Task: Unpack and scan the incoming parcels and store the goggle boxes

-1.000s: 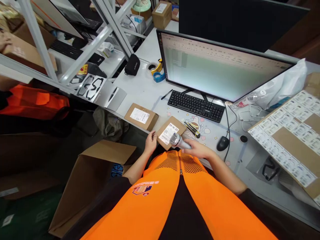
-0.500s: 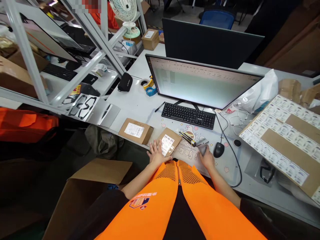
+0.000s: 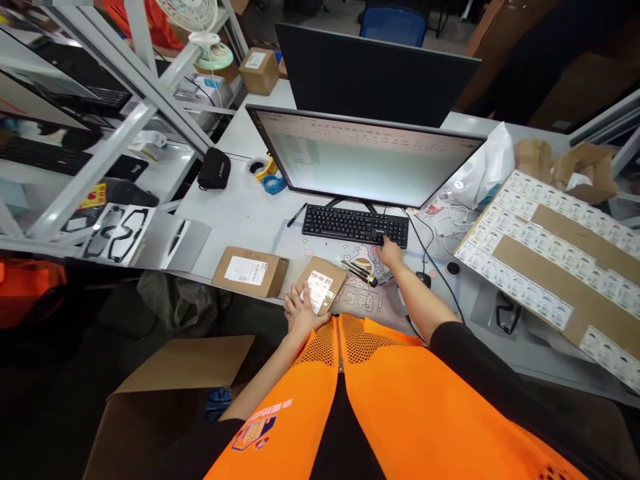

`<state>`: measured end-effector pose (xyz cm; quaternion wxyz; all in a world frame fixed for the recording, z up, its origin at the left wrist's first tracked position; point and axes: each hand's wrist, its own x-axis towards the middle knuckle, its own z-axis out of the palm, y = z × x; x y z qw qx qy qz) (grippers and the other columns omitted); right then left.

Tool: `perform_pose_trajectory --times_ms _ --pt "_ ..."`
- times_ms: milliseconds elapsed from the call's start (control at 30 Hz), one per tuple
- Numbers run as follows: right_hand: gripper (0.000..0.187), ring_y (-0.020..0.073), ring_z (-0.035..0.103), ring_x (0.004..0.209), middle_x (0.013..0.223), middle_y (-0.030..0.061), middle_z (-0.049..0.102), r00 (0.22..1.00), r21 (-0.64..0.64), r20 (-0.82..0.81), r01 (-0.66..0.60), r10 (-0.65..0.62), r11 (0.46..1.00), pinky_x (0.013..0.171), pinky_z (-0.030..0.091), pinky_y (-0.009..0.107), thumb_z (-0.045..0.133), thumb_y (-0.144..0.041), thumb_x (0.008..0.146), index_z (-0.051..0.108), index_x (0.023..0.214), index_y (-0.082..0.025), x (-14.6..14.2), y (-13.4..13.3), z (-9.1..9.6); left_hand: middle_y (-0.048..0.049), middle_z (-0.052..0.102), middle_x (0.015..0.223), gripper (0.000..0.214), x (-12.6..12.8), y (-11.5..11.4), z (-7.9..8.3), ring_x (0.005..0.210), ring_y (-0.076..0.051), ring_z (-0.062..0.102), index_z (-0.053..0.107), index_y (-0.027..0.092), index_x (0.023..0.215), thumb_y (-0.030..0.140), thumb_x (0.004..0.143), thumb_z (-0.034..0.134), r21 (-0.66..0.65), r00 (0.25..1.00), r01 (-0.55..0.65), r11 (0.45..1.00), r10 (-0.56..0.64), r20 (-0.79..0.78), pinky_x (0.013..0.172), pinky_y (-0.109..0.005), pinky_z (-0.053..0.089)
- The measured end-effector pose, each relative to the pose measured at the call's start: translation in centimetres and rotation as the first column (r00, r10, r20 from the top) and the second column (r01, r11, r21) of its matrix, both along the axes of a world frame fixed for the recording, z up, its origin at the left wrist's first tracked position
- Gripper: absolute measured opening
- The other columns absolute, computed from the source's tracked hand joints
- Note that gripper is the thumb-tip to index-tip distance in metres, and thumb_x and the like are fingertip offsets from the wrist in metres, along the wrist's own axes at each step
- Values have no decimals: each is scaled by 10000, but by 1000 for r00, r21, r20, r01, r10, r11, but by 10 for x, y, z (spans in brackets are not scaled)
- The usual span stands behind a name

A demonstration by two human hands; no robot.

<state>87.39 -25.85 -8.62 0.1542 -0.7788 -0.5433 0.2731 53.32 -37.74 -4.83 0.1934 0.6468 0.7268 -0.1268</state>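
My left hand (image 3: 300, 311) lies flat with fingers spread on the near edge of a small brown parcel (image 3: 323, 285) with a white label, at the desk's front edge. My right hand (image 3: 389, 253) reaches forward to the right end of the black keyboard (image 3: 355, 225), fingers on the keys and holding nothing. The handheld scanner is hidden from view behind my right arm. A lit monitor (image 3: 365, 158) stands behind the keyboard.
A second labelled parcel (image 3: 249, 271) lies left of the first. A black mouse (image 3: 424, 279) sits right of my arm. Pens (image 3: 361, 271) rest on a cartoon mat. A cardboard sheet of labels (image 3: 555, 257) is at right, an open carton (image 3: 173, 393) below the desk, metal shelving at left.
My right hand put the scanner down on the desk, then moved forward to the keyboard. My left hand went from gripping the parcel's side to lying flat on it.
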Motion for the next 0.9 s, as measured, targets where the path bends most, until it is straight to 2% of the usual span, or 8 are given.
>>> perform_pose_trajectory --times_ms 167,300,433,600,667,767,833,900 --pt "438 264 701 1187 1393 124 673 997 -54 3 -76 76 996 1005 628 482 726 -432 1058 660 1404 -171 -11 24 3 -280 19 1837 1365 -4 3 6 1646 -612 107 103 190 1799 590 741 869 7 997 -19 1000 18 73 1233 -721 339" --pt "441 265 698 1194 1397 122 672 989 -90 3 -144 145 985 1021 618 492 716 -449 1061 661 1402 -174 -27 33 7 -294 86 1824 1388 -31 17 9 1649 -613 109 144 184 1788 580 692 898 2 980 -11 1000 10 201 1258 -713 305" --pt "444 306 700 1212 1321 166 728 966 -145 -31 -257 255 955 1065 562 469 770 -387 1002 685 1376 -163 -67 8 0 -251 255 1797 1357 -77 44 14 1653 -516 251 210 199 1780 573 678 908 -53 899 123 991 -89 429 1324 -622 282" --pt "494 362 524 1483 1533 255 611 952 -135 -102 -300 287 944 1225 405 450 729 -150 904 674 1394 -126 -102 -32 -14 -197 340 1784 1388 -107 83 29 1626 -460 360 324 213 1765 562 587 971 -171 773 320 932 -152 616 1342 -547 301" --pt "450 346 568 1437 1513 251 626 958 -120 -169 -251 230 961 1196 441 433 657 -154 927 674 1375 -115 -99 -36 -15 -165 400 1765 1322 -108 100 38 1599 -459 412 453 246 1714 547 550 1002 -217 757 303 928 -96 647 1309 -518 369" --pt "404 284 738 1154 1300 168 752 931 -120 -345 -174 124 977 992 580 376 532 -235 985 669 1355 -146 -85 -38 -12 -115 609 1621 1054 -103 124 48 1431 -424 617 668 297 1556 542 587 1001 -360 681 188 914 143 718 1134 -442 553" --pt "399 236 781 926 1123 98 788 864 -139 -500 -141 53 980 820 617 332 456 -269 1003 670 1327 -180 -75 -42 -9 -108 755 1426 929 -96 139 50 1230 -386 739 751 282 1459 533 600 999 -449 589 111 887 305 748 999 -425 616" --pt "368 218 766 785 991 64 779 736 -177 -676 -123 -29 976 723 614 322 446 -324 1010 677 1269 -197 -67 -50 -6 -107 816 1286 856 -86 154 47 1113 -353 770 813 246 1361 508 571 1014 -469 527 68 880 368 766 978 -432 618"
